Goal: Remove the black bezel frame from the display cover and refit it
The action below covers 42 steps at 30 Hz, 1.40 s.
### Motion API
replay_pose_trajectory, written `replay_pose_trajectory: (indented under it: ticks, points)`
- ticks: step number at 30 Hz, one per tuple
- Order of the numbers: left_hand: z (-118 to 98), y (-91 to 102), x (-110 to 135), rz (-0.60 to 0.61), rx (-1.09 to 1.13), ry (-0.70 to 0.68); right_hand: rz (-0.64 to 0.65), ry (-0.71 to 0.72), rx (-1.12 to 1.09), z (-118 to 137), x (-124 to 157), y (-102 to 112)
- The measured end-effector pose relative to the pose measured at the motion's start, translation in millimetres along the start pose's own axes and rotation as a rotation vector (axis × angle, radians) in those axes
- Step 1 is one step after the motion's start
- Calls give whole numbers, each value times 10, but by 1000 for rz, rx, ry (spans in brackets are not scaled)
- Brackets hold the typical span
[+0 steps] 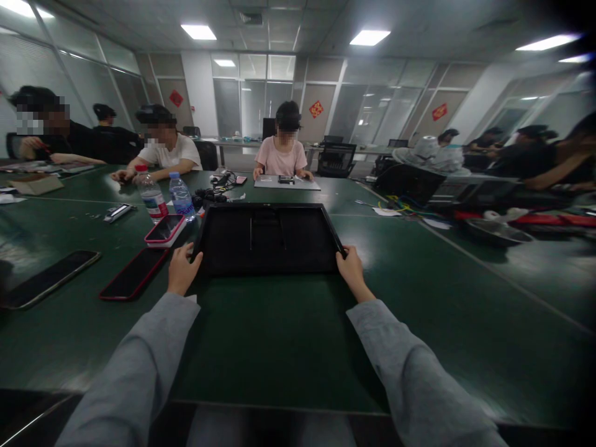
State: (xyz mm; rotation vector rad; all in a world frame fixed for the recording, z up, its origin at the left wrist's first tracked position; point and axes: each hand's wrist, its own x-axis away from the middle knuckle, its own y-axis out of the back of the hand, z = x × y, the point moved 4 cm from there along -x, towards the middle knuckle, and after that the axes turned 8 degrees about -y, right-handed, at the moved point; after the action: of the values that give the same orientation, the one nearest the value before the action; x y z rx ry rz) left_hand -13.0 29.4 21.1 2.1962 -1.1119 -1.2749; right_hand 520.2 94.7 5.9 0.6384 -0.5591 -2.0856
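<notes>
A wide black panel with a raised rim, which looks like a computer monitor [228, 245], lies on the green table [274, 347] in front of me. Faint upright lines, perhaps reflections, show in its dark middle. My left hand [184, 270] is closed at its left edge, thumb along the near corner and fingers bent. At the right edge my right hand [351, 272] grips the rim, with the fingertips partly hidden. Both grey sleeves reach in from below.
Left of the panel are a red-edged phone [135, 273], a pink-and-white phone-like device [165, 230], another dark phone [53, 277] and two bottles [151, 194]. Cables [212, 192] lie behind. A metal bowl [498, 233] stands right. People sit around, one opposite [282, 160].
</notes>
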Motion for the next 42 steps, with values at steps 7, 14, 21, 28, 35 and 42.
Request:
replay_pose_trajectory:
  ticks: [7, 14, 21, 28, 35, 42]
  points:
    - [91, -36, -17, 96, -43, 81, -12, 71, 31, -29, 12, -25]
    - [66, -45, -101, 126, -83, 112, -29, 109, 103, 70, -84, -148]
    - [242, -144, -177, 121, 2, 171, 14, 92, 81, 125, -126, -199]
    - [289, -192, -196, 98, 81, 186, 16, 93, -20, 76, -158, -197]
    - [107, -50, -137, 105, -34, 218, -20, 163, 81, 159, -107, -157]
    - [-676, -63, 37, -78, -272, -180, -213, 349, 281, 722, 390, -232]
